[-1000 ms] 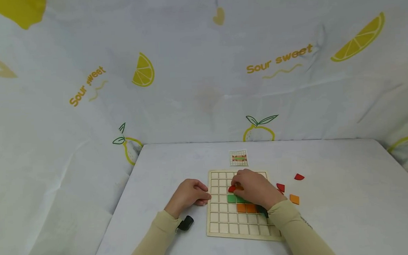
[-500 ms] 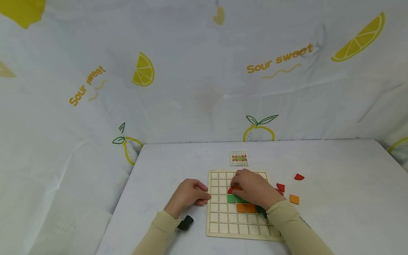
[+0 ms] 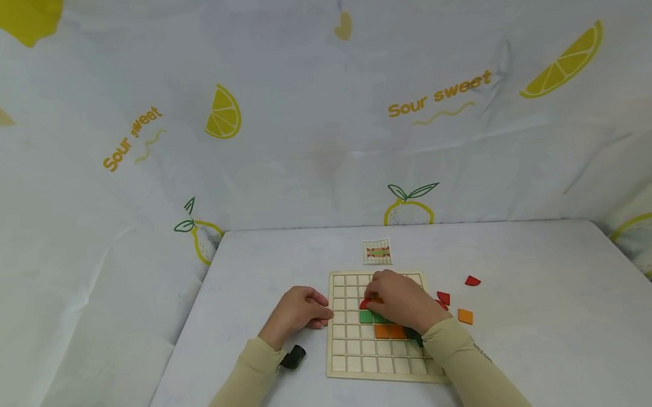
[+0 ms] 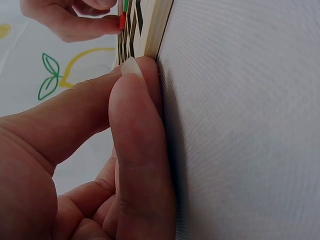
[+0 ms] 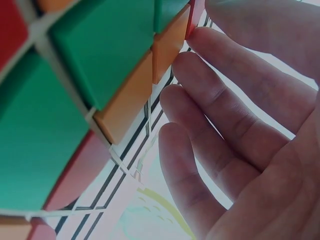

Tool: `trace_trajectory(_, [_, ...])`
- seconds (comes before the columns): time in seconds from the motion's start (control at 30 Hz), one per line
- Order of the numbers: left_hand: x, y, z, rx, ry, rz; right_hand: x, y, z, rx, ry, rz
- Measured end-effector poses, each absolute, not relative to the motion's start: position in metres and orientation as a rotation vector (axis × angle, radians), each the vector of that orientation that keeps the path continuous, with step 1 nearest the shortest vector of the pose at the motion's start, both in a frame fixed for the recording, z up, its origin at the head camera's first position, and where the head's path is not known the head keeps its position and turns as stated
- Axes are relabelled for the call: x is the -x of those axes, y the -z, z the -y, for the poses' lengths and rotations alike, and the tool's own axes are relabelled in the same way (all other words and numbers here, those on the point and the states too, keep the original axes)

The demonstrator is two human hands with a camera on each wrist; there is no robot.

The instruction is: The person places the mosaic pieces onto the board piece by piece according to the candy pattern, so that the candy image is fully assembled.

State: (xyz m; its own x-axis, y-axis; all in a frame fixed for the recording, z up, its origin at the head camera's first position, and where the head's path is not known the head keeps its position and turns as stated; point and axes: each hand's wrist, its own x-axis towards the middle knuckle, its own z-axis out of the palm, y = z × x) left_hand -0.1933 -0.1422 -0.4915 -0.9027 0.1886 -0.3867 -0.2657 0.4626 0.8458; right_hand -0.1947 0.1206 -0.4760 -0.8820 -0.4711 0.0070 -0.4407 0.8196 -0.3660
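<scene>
In the head view, a square wooden grid board (image 3: 352,346) lies on the table. My left hand (image 3: 300,309) is at its left edge; thumb and index finger pinch there, as the left wrist view shows. Over the board's upper middle, my right hand (image 3: 402,296) has thumb and index fingertips at a red quarter-round tile (image 3: 364,304), pinching it. That tile sits beside an orange tile (image 3: 379,299), mostly covered by the hand. Below are green tiles (image 3: 366,316) and orange square tiles (image 3: 388,331). The right wrist view shows the other right fingers extended, beside orange tiles (image 5: 127,102).
A small pattern card (image 3: 377,252) lies beyond the board. Right of the board are loose red quarter-round tiles (image 3: 472,280) and an orange square tile (image 3: 465,316). A black wrist device (image 3: 295,356) is on the left wrist.
The head view has shifted slightly, so everything appears a little further left. Both hands keep their places on the board, with only a slight fingertip movement of the right hand at the red tile.
</scene>
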Motion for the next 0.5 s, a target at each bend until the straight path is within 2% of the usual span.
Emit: trace_trajectory(0.5, [0.192, 0.491, 0.143, 0.055, -1.451, -2.280, 0.195, 0.472, -0.143, 0.747, 0.616, -2.909])
